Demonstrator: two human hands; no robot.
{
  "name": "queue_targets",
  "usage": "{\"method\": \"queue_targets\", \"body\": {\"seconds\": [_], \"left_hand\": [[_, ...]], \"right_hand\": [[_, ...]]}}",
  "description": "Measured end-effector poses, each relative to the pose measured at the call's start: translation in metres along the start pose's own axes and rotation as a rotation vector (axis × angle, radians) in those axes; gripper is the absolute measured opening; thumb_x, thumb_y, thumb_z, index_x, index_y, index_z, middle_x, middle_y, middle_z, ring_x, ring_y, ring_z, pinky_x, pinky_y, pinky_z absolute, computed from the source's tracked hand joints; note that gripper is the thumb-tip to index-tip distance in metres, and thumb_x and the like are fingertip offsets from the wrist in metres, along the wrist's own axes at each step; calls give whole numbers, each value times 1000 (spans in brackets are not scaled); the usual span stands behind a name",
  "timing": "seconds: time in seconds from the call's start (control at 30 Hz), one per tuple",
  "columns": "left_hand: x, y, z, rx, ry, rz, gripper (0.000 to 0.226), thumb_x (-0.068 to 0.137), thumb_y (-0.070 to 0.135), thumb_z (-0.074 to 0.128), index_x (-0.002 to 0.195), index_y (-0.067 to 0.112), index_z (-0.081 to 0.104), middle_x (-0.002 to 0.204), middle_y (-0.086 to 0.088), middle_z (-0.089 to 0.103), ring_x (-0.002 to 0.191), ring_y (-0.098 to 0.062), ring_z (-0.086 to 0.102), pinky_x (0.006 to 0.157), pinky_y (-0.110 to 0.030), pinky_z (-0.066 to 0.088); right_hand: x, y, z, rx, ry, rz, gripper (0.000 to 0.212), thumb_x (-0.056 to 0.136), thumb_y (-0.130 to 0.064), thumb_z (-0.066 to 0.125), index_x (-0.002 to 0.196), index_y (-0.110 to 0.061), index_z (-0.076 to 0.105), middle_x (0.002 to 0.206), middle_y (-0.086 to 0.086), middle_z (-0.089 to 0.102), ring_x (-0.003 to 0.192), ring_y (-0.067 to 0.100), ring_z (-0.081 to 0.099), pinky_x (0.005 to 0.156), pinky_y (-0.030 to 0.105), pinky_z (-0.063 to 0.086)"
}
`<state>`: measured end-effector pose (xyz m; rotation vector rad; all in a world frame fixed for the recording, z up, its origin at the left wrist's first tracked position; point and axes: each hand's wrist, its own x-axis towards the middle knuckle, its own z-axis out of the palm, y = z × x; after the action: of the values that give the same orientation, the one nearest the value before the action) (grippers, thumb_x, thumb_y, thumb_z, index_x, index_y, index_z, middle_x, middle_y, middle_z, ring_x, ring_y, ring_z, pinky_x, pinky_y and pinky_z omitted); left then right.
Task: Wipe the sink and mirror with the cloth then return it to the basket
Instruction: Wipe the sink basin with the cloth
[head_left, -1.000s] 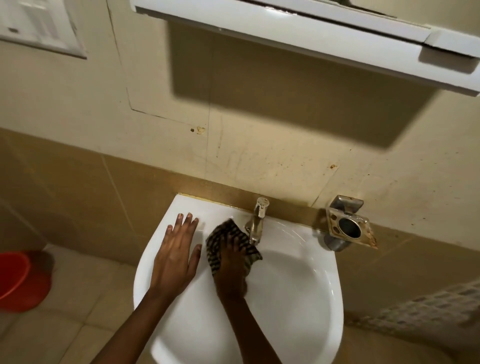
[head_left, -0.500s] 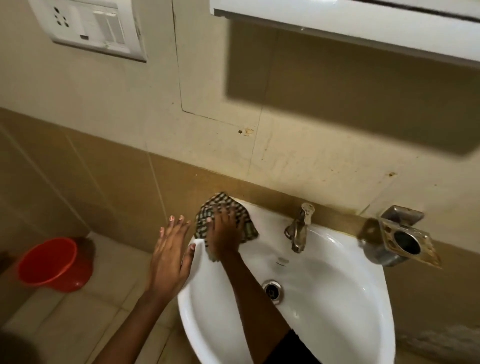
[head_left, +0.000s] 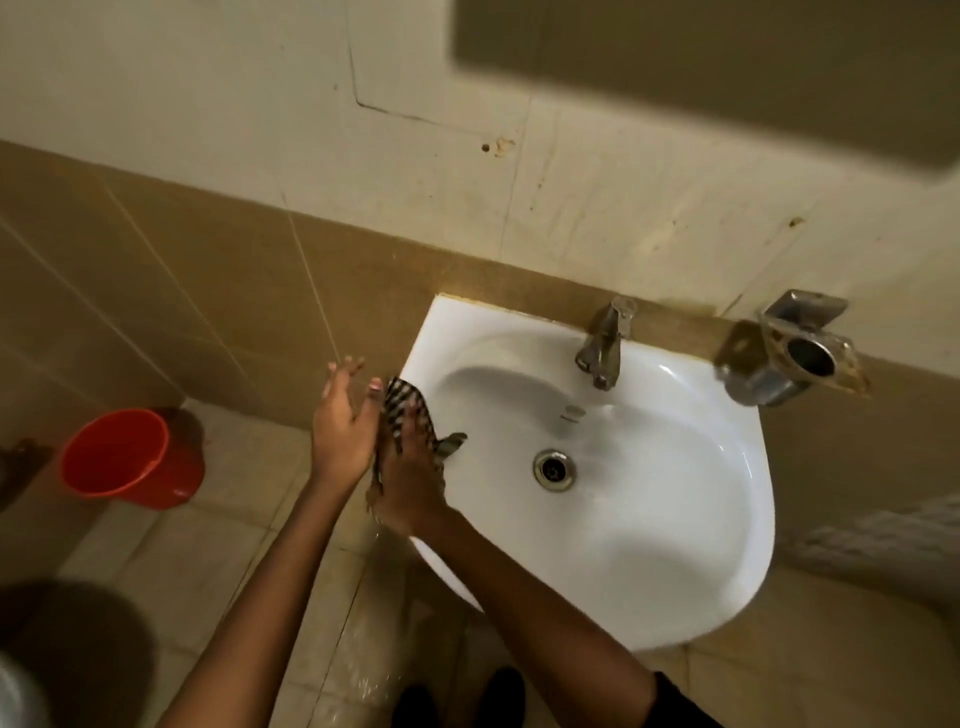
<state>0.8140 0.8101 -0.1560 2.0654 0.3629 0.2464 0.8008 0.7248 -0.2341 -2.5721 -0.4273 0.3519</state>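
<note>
A white wall-hung sink fills the right half of the view, with a steel tap at its back and a drain in the bowl. My right hand presses a dark checked cloth flat onto the sink's left rim. My left hand hovers just left of the rim, fingers spread, holding nothing. The mirror and the basket are out of view.
An orange bucket stands on the tiled floor at the left. A metal holder is fixed to the wall right of the tap. A shelf's shadow darkens the upper wall. Wet floor tiles lie below the sink.
My right hand has slid the cloth from the sink's back left corner down along the left rim. My left hand stayed beside the rim. The camera tilted down and left.
</note>
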Motion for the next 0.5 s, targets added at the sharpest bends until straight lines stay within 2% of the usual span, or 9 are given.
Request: {"method": "queue_targets", "body": {"seconds": [0.07, 0.13, 0.2, 0.3, 0.4, 0.5], "left_hand": [[0, -3, -3, 40, -33, -19, 45, 99, 26, 46, 139, 7, 45, 154, -15, 37, 148, -26, 22, 116, -37, 24], [-7, -7, 3, 66, -94, -44, 47, 100, 28, 44, 141, 5, 42, 154, -16, 35, 148, -27, 22, 116, -38, 24], [-18, -11, 13, 63, -156, -30, 48, 99, 26, 45, 141, 4, 41, 154, -17, 35, 146, -30, 26, 115, -40, 26], [-32, -19, 31, 73, -206, 40, 42, 98, 21, 48, 137, 7, 46, 151, -16, 39, 145, -33, 28, 115, -47, 27], [-42, -25, 49, 144, -235, 116, 42, 98, 19, 48, 139, 9, 45, 157, -11, 31, 150, -25, 13, 122, -42, 10], [-52, -24, 62, 197, -266, 204, 41, 97, 16, 48, 138, 10, 47, 156, -10, 34, 150, -22, 17, 122, -36, 3]], "right_hand": [[-53, 6, -4, 59, -126, 39, 88, 86, -18, 57, 148, -25, -5, 158, 9, -4, 144, 33, 0, 111, 61, 20], [-102, 27, -19, 51, -199, 44, 75, 92, -30, 49, 148, -26, 0, 156, 10, 14, 140, 33, 21, 103, 62, 33], [-141, 48, -39, -69, -240, 26, 67, 94, -41, 43, 148, -22, 7, 152, 11, 25, 133, 32, 34, 99, 57, 38], [-160, 55, -52, -163, -237, 10, 66, 95, -48, 39, 148, -16, 14, 150, 11, 31, 130, 30, 39, 100, 49, 36], [-138, 40, -43, -69, -188, 36, 70, 93, -57, 34, 148, -18, 12, 151, 10, 30, 133, 30, 36, 106, 52, 26], [-117, 35, -35, 41, -151, 46, 67, 93, -58, 29, 147, -23, 13, 153, 7, 27, 136, 29, 32, 110, 56, 14]]}}
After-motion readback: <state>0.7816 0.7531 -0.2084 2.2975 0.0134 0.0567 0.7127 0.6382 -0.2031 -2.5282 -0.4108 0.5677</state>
